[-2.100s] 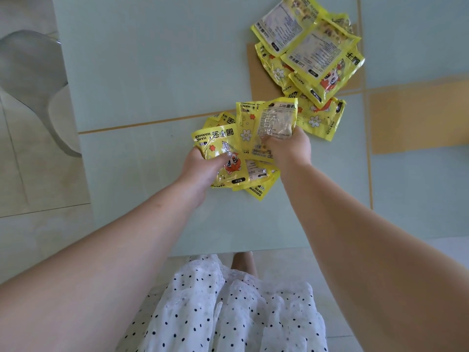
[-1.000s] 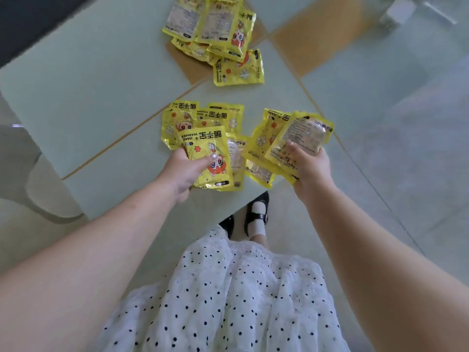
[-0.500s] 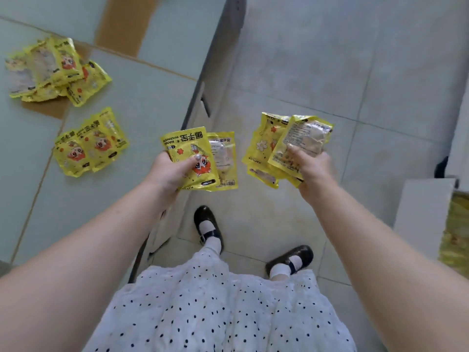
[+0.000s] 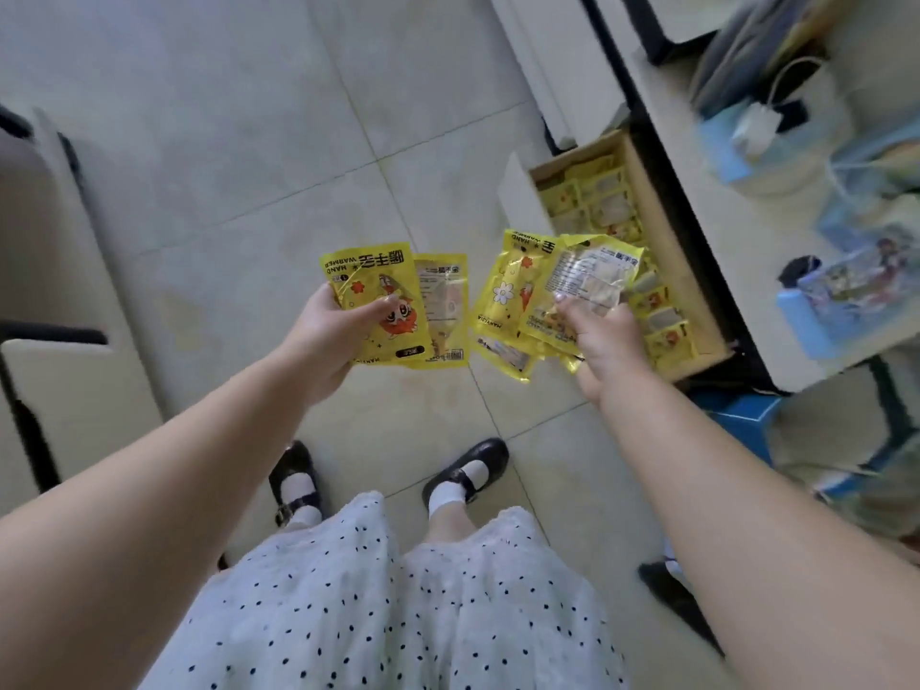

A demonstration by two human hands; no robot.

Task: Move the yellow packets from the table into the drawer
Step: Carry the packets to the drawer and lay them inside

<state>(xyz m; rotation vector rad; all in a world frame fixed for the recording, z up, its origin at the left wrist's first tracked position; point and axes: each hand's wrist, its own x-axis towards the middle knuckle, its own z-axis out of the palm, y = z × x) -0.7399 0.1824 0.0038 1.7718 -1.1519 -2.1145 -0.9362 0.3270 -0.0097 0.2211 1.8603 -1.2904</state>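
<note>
My left hand (image 4: 326,336) grips two yellow hand-warmer packets (image 4: 378,286), thumb across the front one. My right hand (image 4: 605,341) holds a fanned bunch of yellow packets (image 4: 527,286), one showing its printed back. Both hands hover above the tiled floor. The open wooden drawer (image 4: 662,241) lies to the right, just beyond the right hand's bunch, and rows of yellow packets (image 4: 597,201) fill it. The table is out of view.
A white desk (image 4: 737,231) above the drawer carries blue boxes, a charger and papers. A blue box (image 4: 742,415) stands on the floor under it. White furniture with dark gaps (image 4: 55,301) is at the left. My black shoes stand on the tiles below.
The view has swung away from the table toward the drawer. Both hands still hold their packets. The drawer, earlier only at the frame's right edge, now lies beside the right hand.
</note>
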